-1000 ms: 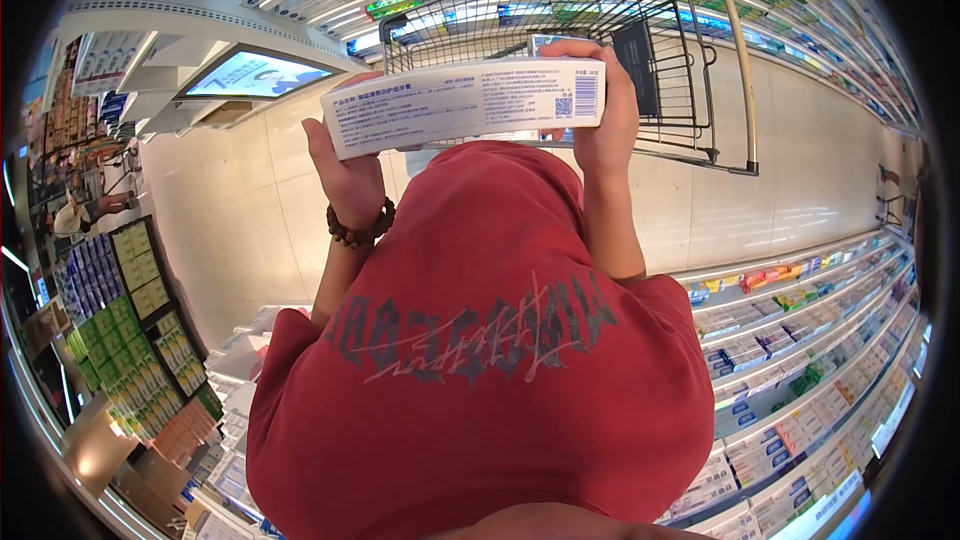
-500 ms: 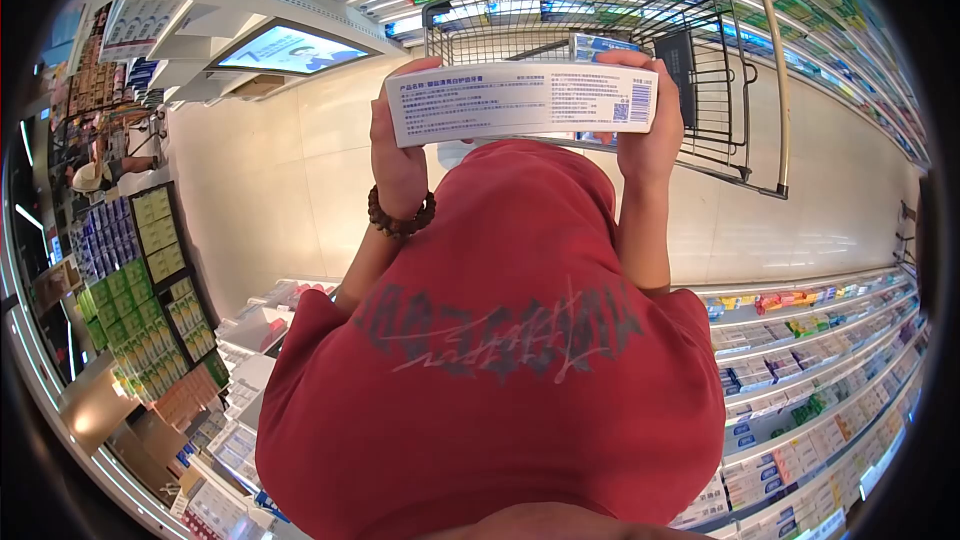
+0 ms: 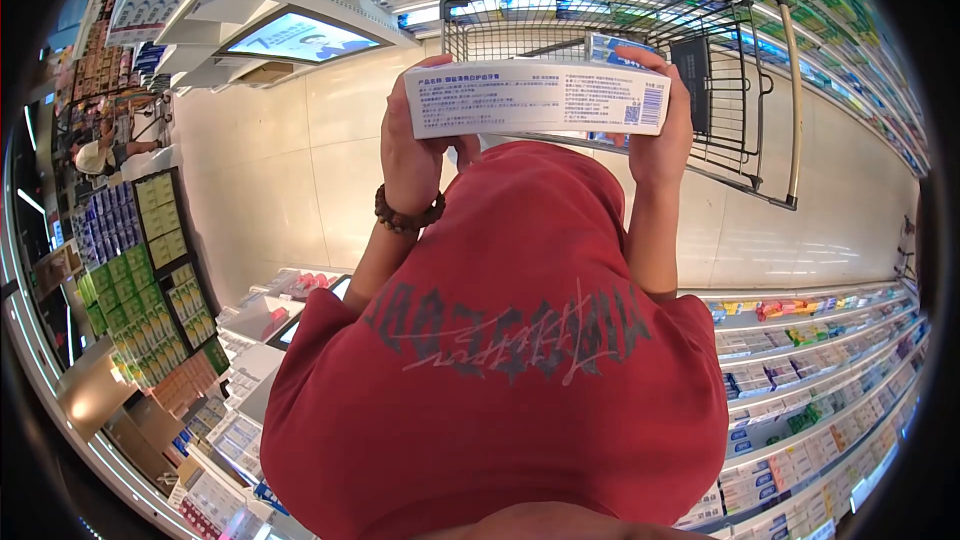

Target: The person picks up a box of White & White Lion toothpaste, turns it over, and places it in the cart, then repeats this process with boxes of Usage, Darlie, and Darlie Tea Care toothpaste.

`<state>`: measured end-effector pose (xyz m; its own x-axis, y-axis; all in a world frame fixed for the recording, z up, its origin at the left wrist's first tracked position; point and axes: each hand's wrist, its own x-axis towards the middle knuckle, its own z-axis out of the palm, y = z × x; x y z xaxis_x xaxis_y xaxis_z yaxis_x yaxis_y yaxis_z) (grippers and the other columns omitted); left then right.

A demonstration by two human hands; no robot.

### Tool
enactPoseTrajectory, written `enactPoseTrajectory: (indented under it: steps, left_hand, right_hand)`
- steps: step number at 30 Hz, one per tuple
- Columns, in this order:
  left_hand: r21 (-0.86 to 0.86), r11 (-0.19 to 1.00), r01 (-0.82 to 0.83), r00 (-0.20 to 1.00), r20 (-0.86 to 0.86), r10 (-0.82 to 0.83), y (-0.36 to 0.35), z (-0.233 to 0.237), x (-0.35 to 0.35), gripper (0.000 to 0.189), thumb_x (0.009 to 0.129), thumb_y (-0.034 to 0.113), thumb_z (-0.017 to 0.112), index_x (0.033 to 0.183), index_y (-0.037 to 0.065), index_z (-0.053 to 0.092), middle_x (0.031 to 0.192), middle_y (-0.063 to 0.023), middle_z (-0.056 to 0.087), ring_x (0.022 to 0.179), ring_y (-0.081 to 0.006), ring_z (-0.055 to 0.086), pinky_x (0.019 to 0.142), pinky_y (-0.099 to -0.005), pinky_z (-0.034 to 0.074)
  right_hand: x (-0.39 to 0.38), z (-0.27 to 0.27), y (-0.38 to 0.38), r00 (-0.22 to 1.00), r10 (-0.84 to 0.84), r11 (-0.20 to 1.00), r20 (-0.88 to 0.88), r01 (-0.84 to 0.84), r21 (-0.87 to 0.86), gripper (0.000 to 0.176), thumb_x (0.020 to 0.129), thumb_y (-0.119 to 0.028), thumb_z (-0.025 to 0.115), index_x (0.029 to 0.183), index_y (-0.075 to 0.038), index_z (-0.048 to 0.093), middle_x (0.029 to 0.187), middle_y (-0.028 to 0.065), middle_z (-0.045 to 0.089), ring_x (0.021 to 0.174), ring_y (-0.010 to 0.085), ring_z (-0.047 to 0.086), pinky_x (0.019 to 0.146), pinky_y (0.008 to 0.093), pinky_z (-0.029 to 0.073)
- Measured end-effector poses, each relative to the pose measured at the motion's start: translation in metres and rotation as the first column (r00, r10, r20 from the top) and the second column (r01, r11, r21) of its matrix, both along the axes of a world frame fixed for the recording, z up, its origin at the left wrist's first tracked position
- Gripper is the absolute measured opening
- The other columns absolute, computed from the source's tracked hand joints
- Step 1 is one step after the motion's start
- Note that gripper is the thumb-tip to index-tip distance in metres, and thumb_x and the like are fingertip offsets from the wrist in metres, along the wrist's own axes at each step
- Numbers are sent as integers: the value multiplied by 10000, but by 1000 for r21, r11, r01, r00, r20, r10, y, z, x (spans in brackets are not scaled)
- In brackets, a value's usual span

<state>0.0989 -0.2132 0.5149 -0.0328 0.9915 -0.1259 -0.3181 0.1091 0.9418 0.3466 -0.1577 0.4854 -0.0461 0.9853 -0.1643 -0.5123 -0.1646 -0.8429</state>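
Both hands hold a long white toothpaste box (image 3: pixel 535 98) level in front of my red shirt. Its printed side faces me, with small blue text, a barcode and a QR code near the right end. My left hand (image 3: pixel 412 140) grips the left end; its thumb shows at the top and some fingers curl below the box. My right hand (image 3: pixel 662 130) is closed on the right end, with fingers over the top edge. Behind the box, partly hidden, a blue-and-white box (image 3: pixel 615 48) appears by the cart. A dark bead bracelet (image 3: pixel 408 212) circles my left wrist.
Beyond the box stands a black wire shopping cart (image 3: pixel 600 15) with a long handle (image 3: pixel 790 105) at right. Stocked shelves (image 3: pixel 820 360) run along the right and far side. A lit screen (image 3: pixel 305 37) hangs on the display at upper left. Stacked cartons (image 3: pixel 130 290) stand at left.
The box and both hands have shifted slightly right in view. The fingers of my left hand now show below the box. The cart also sits a little farther right.
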Motion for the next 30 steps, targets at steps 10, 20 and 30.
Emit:
enactPoseTrajectory:
  steps: [10,20,30]
  left_hand:
    - [57,996,65,977,197,-75,4,-15,-28,589,1017,492,413,1348,5,397,1237,-217,590,939,-325,690,728,-426,613]
    - [-10,989,147,972,187,-142,12,0,-49,669,986,265,528,1528,23,219,1466,-239,417,1240,-383,547,982,-540,520]
    - [9,1000,-14,996,83,14,15,-8,-44,740,883,96,656,1522,40,288,1342,-147,551,1195,-225,568,1022,-381,477]
  right_hand:
    - [-9,-9,9,986,-28,988,-164,2,-156,475,1046,-381,314,1173,-12,584,882,89,674,584,150,575,424,267,399]
    - [-10,-14,19,989,-20,1000,-148,22,12,537,937,-326,564,1348,-1,448,1217,172,586,1054,266,643,695,373,594]
    - [-15,-18,17,969,10,998,-245,5,61,598,902,-236,643,1407,-27,400,1373,179,514,1240,260,552,1001,389,492]
